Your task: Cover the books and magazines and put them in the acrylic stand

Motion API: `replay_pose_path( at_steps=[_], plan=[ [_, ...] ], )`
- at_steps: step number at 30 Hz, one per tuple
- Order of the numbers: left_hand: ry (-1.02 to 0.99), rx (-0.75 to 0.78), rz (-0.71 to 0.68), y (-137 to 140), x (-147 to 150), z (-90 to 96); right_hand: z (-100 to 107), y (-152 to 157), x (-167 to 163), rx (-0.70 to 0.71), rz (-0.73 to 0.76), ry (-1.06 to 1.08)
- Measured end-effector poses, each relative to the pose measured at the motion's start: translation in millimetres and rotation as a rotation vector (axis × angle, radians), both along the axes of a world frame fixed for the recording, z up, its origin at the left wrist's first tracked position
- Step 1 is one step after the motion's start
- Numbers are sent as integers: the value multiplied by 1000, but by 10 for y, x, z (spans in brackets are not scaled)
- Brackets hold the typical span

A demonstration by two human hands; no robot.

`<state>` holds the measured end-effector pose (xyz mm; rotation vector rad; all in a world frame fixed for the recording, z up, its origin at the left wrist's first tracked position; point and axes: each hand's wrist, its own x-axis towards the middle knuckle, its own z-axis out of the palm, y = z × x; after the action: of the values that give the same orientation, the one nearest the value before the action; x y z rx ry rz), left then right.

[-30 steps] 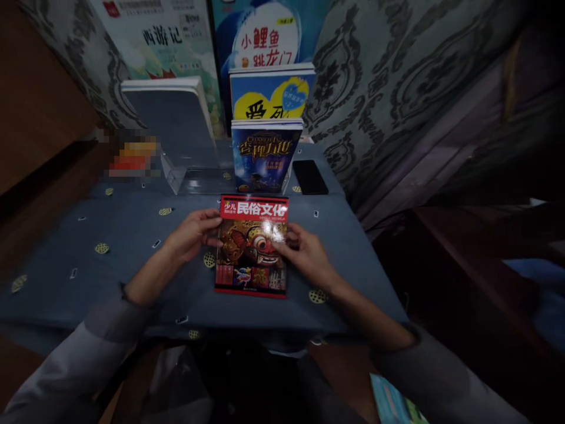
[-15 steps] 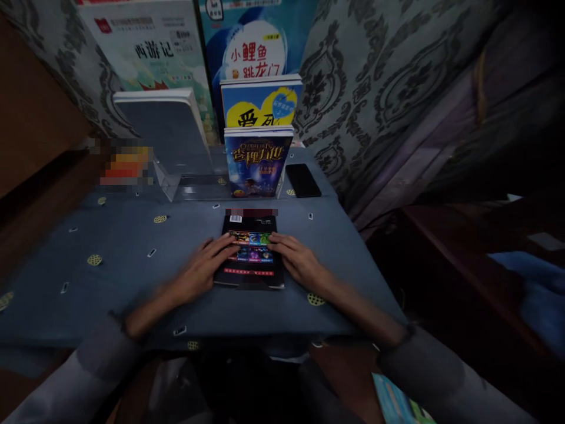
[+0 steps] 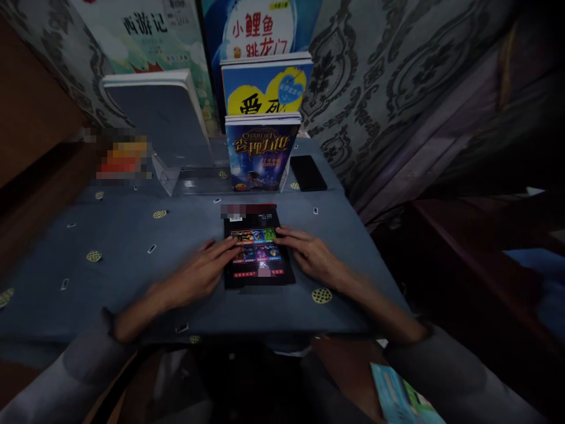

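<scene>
A black book [image 3: 259, 257] lies on the cloth-covered table, its back cover facing up with rows of small coloured pictures and a barcode near the far edge. The stretched fingers of my left hand [image 3: 206, 269] rest on the book's left side. Along its right side lie the fingertips of my right hand [image 3: 311, 254], fingers extended and slightly apart. Neither hand wraps around the book. Just beyond it, a blue illustrated book [image 3: 260, 156] stands upright at the front of a clear acrylic stand [image 3: 194, 181].
Behind stand a yellow-and-blue book [image 3: 247, 82], a grey-backed book [image 3: 159, 118] and two taller books. A black phone [image 3: 309, 173] lies right of the stand. The patterned blue tablecloth [image 3: 119, 235] ends at the near edge. A colourful book [image 3: 399, 394] lies below, at lower right.
The book has turned slightly between my hands, and a bright glint now shows on its cover. Both hands remain at its sides. The view has shifted a little.
</scene>
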<state>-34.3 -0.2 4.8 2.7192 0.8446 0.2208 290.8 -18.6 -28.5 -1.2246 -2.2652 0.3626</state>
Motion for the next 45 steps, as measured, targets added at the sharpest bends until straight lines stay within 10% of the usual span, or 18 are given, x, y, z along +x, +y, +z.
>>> replay_pose_path(
  at_steps=[12, 45],
  plan=[
    [-31, 37, 199, 642, 28, -131, 2, 5, -469, 12, -139, -91],
    [-85, 69, 105, 891, 392, -132, -138, 225, -483, -21, -250, 73]
  ],
)
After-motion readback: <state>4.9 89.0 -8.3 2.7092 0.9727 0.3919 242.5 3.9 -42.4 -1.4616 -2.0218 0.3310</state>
